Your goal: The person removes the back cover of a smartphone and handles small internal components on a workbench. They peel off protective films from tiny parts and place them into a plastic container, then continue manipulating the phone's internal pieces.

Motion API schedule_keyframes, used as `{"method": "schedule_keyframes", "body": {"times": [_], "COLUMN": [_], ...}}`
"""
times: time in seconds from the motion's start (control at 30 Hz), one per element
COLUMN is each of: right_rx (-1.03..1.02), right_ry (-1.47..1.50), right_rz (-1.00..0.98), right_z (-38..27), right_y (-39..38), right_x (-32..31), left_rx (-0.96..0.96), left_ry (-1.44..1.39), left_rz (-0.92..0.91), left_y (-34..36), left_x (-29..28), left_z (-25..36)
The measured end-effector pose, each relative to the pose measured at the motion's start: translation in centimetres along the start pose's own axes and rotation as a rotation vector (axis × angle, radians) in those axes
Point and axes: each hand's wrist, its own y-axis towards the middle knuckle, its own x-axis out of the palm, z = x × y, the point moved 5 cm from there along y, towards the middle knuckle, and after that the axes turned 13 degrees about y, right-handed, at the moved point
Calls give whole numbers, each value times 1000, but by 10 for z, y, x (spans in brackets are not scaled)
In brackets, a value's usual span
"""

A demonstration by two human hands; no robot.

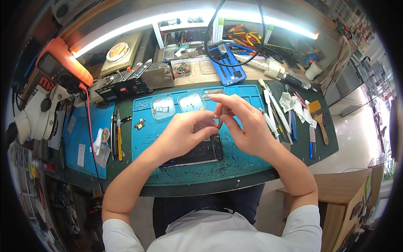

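Above the blue work mat [241,153] both my hands meet. My right hand [248,126] pinches a small, narrow brownish piece [221,120] between thumb and fingers; its kind is too small to tell. Curled in from the other side, my left hand [184,130] has its thumb and fingertips at that same piece, and what they grip is partly hidden. Below my hands lies an opened phone [203,152] with its black inside facing up, its upper part covered by my left hand. Two clear plastic trays [163,106] stand just beyond, the left one holding small dark parts.
A blue phone frame [226,65] leans at the back. Tweezers and pens [275,111], a brush [318,122] and a blue-handled blade [312,143] lie to the right. At left are an orange multimeter [63,63], its red lead [89,126] and a white microscope [35,113].
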Motion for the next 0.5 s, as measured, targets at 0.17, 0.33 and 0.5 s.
{"method": "schedule_keyframes", "body": {"times": [0.17, 0.33, 0.5], "right_rx": [6, -59, -36], "right_ry": [-25, -196, -48], "right_rz": [-9, -21, 17], "right_z": [-3, -9, -7], "right_y": [1, -1, -3], "right_x": [-1, -7, -6], "left_rx": [29, 22, 28], "left_ry": [73, 154, -181], "left_rz": [59, -30, -12], "left_y": [0, 3, 1], "left_x": [4, 0, 6], "left_z": [1, 9, 13]}}
